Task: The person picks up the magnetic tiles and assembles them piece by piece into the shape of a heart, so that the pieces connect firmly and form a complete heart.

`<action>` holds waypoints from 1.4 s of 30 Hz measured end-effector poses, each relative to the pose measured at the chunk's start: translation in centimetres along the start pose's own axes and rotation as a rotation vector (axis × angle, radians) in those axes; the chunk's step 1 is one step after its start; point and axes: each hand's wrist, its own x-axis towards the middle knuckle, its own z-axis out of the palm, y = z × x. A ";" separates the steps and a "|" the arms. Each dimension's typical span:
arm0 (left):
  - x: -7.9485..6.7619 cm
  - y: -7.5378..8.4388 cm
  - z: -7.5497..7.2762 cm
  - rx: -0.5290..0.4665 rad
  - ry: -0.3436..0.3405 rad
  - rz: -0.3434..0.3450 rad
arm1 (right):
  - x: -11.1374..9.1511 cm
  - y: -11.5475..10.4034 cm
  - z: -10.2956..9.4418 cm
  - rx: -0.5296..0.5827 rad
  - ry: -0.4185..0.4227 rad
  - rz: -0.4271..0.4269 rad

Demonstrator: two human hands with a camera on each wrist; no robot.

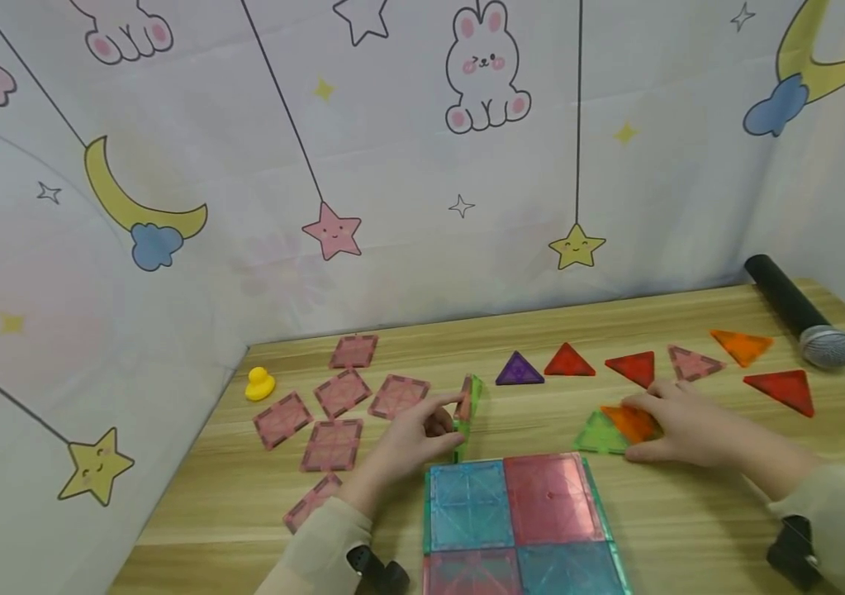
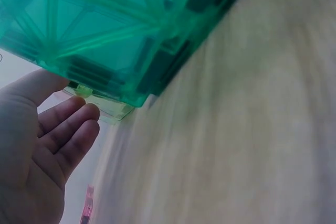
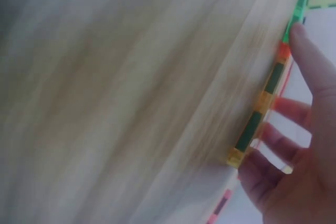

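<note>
My left hand (image 1: 418,434) pinches a standing pink and green magnetic tile piece (image 1: 464,413) just behind a tile block (image 1: 472,504). This block has blue and pink squares on top and teal edges. In the left wrist view its teal side (image 2: 105,40) looms above the left hand (image 2: 37,145), hiding part of the grip. My right hand (image 1: 690,426) grips an orange triangle tile (image 1: 629,423) lying against a green triangle tile (image 1: 600,434). In the right wrist view, the thumb and fingers of the right hand (image 3: 310,145) are around the orange tile's edge (image 3: 265,100).
Several pink square tiles (image 1: 331,446) lie at the left near a yellow toy duck (image 1: 260,384). Along the back are a purple triangle (image 1: 519,370), red triangles (image 1: 569,361), a pink triangle (image 1: 692,364) and an orange triangle (image 1: 743,345). A microphone (image 1: 801,314) lies at the back right.
</note>
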 end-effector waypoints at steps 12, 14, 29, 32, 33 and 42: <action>0.0 0.0 0.0 -0.025 -0.012 -0.019 | 1.1 -1.1 -0.7 0.273 0.047 0.010; 0.0 0.0 0.0 -0.028 -0.011 -0.025 | 1.3 -1.3 -1.1 0.306 0.065 -0.006; 0.1 -0.3 0.3 -0.020 0.001 -0.010 | 2.9 -4.2 -0.9 0.335 0.179 0.071; 0.1 -0.2 0.3 -0.030 0.005 -0.002 | 2.9 -4.5 -0.9 0.365 0.172 0.089; 0.1 -0.2 0.3 -0.032 0.006 0.003 | 2.9 -4.6 -0.9 0.372 0.170 0.098; 0.2 -0.2 0.5 -0.044 0.010 0.008 | 3.2 -4.8 -0.6 0.404 0.177 0.123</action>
